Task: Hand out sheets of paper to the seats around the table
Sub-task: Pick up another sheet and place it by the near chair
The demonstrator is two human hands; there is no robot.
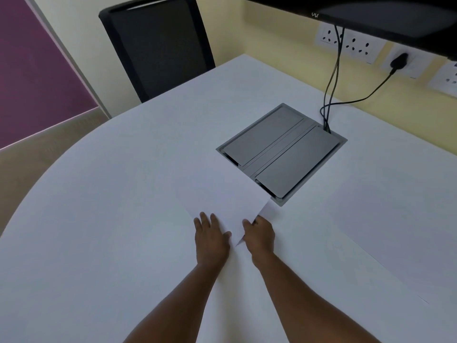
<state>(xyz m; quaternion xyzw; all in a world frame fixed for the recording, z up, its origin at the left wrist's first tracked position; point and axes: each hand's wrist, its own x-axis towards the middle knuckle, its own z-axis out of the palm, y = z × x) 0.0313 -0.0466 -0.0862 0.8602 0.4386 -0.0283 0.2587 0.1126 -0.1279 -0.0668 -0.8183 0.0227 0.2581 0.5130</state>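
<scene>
A black mesh-backed office chair (158,45) is seen at the far left edge of the white rounded table (99,219). The left hand (210,237) is pressed flat, fingers spread, on a white sheet of paper (222,194), whose right edge is pinched by the right hand (259,235). The paper's far corner overlaps a grey metal cable box (282,152). Another white sheet (395,219) is laid further right.

There is a single view, from a wide-angle camera on the person's head. It looks forward and steeply down across the white surface (103,219), close enough that both forearms run up from the bottom edge to the hands at the centre. The far field takes in a black chair (158,48), the wall sockets (353,44) and the underside of a monitor (371,13) at the top right. Straight edges bow toward the frame's borders.
</scene>
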